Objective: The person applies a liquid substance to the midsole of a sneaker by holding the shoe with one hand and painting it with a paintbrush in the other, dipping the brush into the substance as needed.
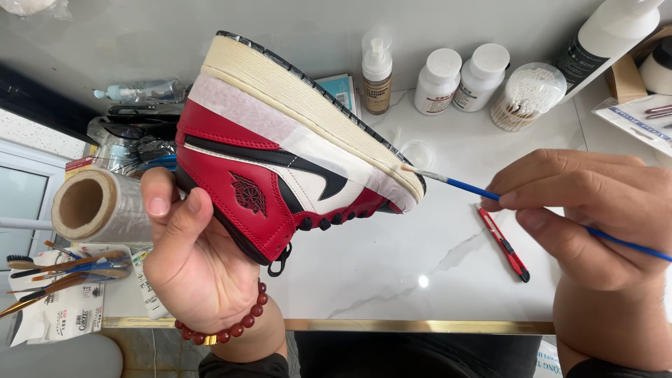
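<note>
My left hand (199, 269) clamps the red, white and black sneaker (280, 161) by its heel, sole up, at about ten o'clock from the middle of the marble table (420, 273). My right hand (595, 217), at three o'clock, pinches a blue-handled brush (465, 187) whose tip touches the cream midsole near the toe. Pale tape seems to mask the leather beside the sole, though I can't see its edge clearly. I judge short light strokes along the midsole best, bristles kept off the tape. A red utility knife (505, 245) lies just below the brush.
</note>
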